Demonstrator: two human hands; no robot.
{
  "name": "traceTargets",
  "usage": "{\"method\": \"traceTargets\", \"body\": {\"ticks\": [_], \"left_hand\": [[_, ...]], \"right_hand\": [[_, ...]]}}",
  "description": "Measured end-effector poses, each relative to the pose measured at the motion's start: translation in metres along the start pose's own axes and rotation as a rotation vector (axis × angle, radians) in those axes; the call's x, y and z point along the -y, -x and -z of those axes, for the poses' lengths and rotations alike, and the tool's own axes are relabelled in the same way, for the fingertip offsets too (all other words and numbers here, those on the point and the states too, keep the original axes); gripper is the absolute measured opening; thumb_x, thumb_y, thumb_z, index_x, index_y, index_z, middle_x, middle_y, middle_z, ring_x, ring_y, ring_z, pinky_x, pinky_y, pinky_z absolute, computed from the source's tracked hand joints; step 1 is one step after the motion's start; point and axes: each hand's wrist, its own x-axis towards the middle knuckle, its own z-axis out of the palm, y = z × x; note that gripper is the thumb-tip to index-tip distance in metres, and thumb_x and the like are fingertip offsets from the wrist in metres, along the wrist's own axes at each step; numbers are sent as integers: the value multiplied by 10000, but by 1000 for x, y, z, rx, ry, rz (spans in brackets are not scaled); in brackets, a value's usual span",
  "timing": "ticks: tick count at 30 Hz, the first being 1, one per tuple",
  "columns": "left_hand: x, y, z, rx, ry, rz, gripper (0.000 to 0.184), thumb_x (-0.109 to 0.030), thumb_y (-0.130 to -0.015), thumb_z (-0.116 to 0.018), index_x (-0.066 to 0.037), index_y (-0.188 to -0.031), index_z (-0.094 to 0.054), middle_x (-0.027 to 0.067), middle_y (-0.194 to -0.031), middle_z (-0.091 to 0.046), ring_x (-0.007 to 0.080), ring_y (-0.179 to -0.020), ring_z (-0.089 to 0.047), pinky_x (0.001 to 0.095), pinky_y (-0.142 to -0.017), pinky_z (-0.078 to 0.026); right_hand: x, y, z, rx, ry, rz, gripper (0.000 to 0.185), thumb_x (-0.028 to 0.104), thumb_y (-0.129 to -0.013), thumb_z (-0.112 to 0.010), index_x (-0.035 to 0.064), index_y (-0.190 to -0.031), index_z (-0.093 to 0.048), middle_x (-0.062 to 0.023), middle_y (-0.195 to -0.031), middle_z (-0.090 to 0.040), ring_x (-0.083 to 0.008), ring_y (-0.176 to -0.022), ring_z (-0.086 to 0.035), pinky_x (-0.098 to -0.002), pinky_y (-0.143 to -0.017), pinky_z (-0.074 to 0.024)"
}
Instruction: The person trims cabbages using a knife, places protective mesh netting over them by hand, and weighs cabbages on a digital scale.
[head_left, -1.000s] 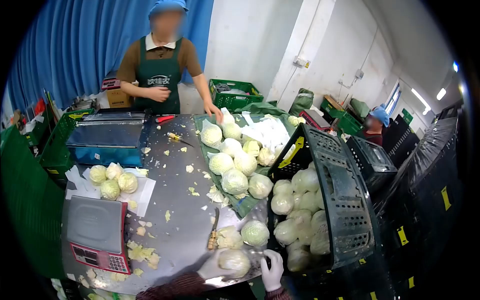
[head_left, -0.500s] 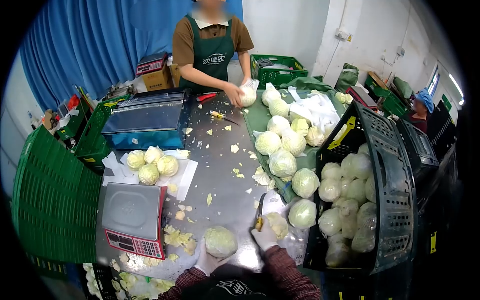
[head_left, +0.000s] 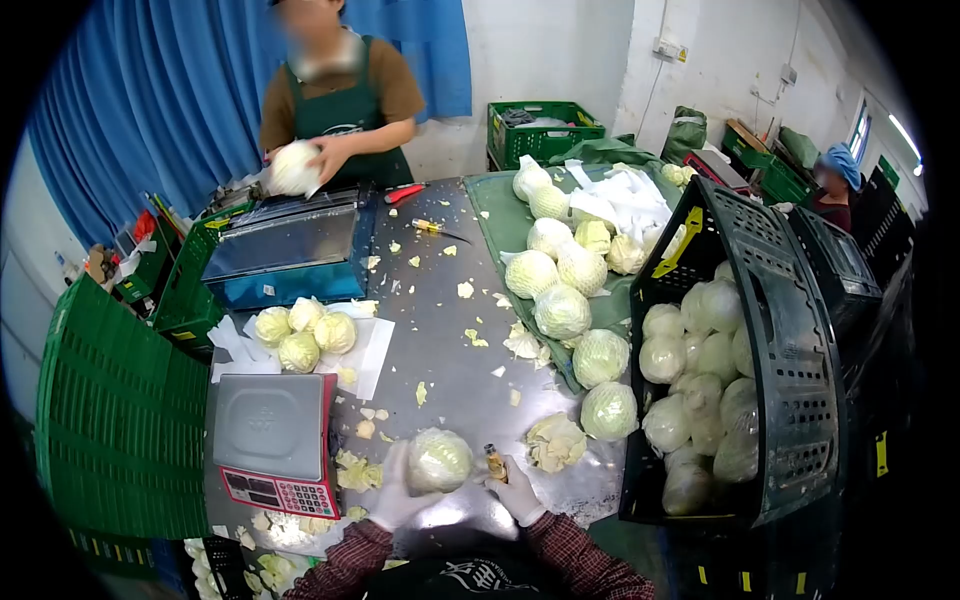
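Observation:
My left hand (head_left: pixel 399 490), in a white glove, is wrapped around the left side of a pale green cabbage (head_left: pixel 440 460) near the table's front edge. Just right of that cabbage, my gloved right hand (head_left: pixel 518 494) grips a knife (head_left: pixel 494 460) by its yellowish handle. The knife's blade cannot be made out. A clump of loose cabbage leaves (head_left: pixel 556 442) lies to the right of this hand. Beyond it, a whole cabbage (head_left: pixel 608 411) rests beside the dark crate.
A digital scale (head_left: pixel 272 430) stands at left, below several cabbages on white paper (head_left: pixel 372 362). Netted cabbages (head_left: pixel 562 311) lie on green cloth at right. The dark crate (head_left: pixel 790 370) holds wrapped cabbages. Across the table, a co-worker (head_left: pixel 345 110) holds a cabbage above the blue machine (head_left: pixel 290 250). Another knife (head_left: pixel 440 231) lies mid-table.
My right hand has moved left with the knife, from the loose leaves to the cabbage in my left hand. The co-worker has carried a netted cabbage left, over the blue machine.

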Motion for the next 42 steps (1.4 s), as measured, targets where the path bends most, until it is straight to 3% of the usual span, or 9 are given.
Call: {"method": "traceTargets", "body": {"ticks": [1, 8, 14, 22, 28, 34, 37, 39, 42], "left_hand": [[1, -6, -3, 87, -436, -303, 1066, -404, -589, -841, -9, -1394, -264, 222, -1358, -387, 344, -1247, -392, 433, -1077, -309], [-1, -46, -6, 96, -458, -279, 1122, -426, -504, -871, -3, -1374, -301, 204, -1342, -414, 335, -1258, -392, 438, -1057, -323], [31, -50, -3, 271, 473, 323, 663, -396, -848, -633, -47, -1348, -373, 167, -1279, -512, 253, -1185, -504, 398, -977, -435], [37, -5, -33, 331, 1221, 606, 735, -638, -900, -350, -88, -1388, -356, 102, -1319, -504, 232, -1197, -502, 386, -978, -428], [38, -29, -7, 570, 358, 480, 758, -565, -851, -542, -52, -1380, -368, 141, -1280, -533, 254, -1174, -525, 347, -979, -425], [-38, -29, -26, 350, -247, -359, 947, -324, -550, -862, -44, -1344, -429, 174, -1253, -534, 334, -1178, -484, 401, -1034, -352], [-62, -28, -22, 223, -530, -393, 1002, -324, -536, -867, -21, -1363, -390, 184, -1286, -496, 364, -1205, -442, 422, -1053, -325], [-28, -36, -40, 267, -318, -373, 1033, -331, -537, -868, -5, -1374, -358, 199, -1306, -467, 366, -1236, -404, 425, -1056, -320], [-26, -27, -66, 334, 216, -143, 1095, -371, -544, -861, 22, -1392, -291, 233, -1356, -387, 370, -1300, -323, 424, -1060, -322]], "right_hand": [[6, 3, -3, 1, -2, 4, 442, -38, -826, -543, 31, -1236, -393, -89, -1018, -637, -119, -871, -600, -220, -696, -469], [9, 11, 2, -168, -26, -90, 317, 148, -899, -592, 32, -1180, -500, -9, -802, -569, -67, -650, -520, -188, -557, -416], [5, 12, 3, -211, -343, -43, 304, 117, -911, -551, 33, -1166, -408, -62, -808, -561, -134, -705, -576, -247, -607, -481], [26, 20, 6, -227, -136, 1, 203, 8, -830, -508, 71, -1000, -416, -60, -728, -561, -105, -562, -519, -207, -520, -423], [37, 20, -6, -220, -103, 45, 203, 7, -806, -519, 64, -980, -432, -57, -778, -543, -112, -577, -519, -219, -494, -421], [-5, 17, 16, -301, -309, -176, 247, 29, -846, -490, 35, -1077, -404, -123, -901, -532, -194, -698, -603, -285, -595, -529], [-9, 25, 27, -289, -352, -208, 295, 49, -853, -491, 38, -1127, -382, -148, -970, -552, -227, -741, -635, -275, -608, -535], [-4, 37, 28, -340, -345, -105, 270, 75, -855, -514, 41, -1111, -434, -134, -962, -589, -222, -766, -654, -304, -621, -532], [50, 58, 23, -427, 751, 24, 258, 180, -863, -585, 42, -1075, -540, -145, -956, -634, -317, -787, -637, -383, -708, -506]]}}
